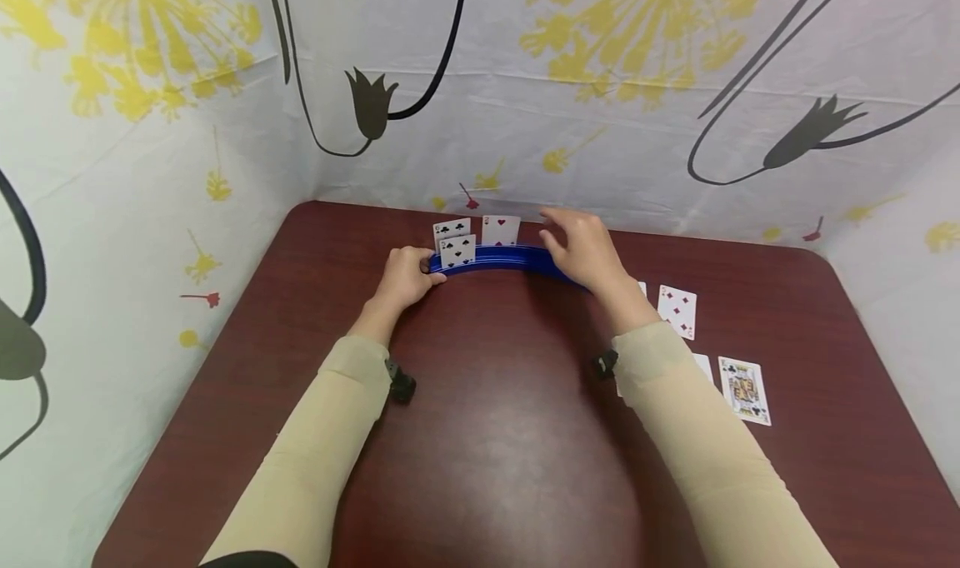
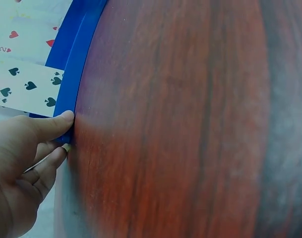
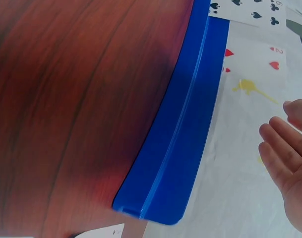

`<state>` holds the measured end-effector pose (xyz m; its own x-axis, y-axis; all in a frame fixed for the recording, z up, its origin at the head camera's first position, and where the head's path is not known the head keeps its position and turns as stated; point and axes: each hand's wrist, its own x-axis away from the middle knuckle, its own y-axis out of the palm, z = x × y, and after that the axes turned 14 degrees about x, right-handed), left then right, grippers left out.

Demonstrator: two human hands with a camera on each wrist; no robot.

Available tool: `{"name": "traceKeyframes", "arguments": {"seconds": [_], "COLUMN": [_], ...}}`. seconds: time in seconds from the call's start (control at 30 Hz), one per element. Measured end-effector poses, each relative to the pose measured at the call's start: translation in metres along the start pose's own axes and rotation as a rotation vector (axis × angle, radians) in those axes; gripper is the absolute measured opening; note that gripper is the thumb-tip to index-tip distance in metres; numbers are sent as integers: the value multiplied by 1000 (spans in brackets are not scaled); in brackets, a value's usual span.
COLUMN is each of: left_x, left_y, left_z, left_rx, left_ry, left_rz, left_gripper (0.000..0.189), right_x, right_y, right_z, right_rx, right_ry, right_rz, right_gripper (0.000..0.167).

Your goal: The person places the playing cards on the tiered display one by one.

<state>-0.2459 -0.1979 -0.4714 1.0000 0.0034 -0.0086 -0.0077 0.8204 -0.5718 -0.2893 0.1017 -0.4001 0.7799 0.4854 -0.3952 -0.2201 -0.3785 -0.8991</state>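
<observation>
Blue curved plastic card rack (image 1: 498, 260) – L hand (image 1: 405, 275) pinches end, R hand (image 1: 585, 247) hovers.

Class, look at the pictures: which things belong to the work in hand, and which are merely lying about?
In hand: blue card holder, gripped at its end by the left hand; three cards standing in it; right hand hovering open above it.

Lying about: loose cards on the table, king card.

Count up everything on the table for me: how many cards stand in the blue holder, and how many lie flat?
Blue card holder: 1
Cards standing in the holder: 3, a six of clubs, a five of spades and a two of hearts
Cards lying flat on the table: at least 4, two partly hidden by the right arm
Total: 8 things at least
</observation>
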Motion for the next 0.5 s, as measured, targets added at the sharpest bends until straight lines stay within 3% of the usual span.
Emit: {"name": "traceKeyframes", "arguments": {"seconds": [0.23, 0.5], "left_x": [0, 0], "left_y": [0, -5], "left_z": [3, 10], "left_rx": [-20, -58], "left_ry": [-4, -19], "left_rz": [2, -39], "left_gripper": [49, 50], "right_x": [12, 32], "right_y": [-5, -12], "right_z": [13, 34], "right_rx": [4, 41], "right_ry": [19, 69], "right_rz": [26, 7], "right_gripper": [34, 32]}}
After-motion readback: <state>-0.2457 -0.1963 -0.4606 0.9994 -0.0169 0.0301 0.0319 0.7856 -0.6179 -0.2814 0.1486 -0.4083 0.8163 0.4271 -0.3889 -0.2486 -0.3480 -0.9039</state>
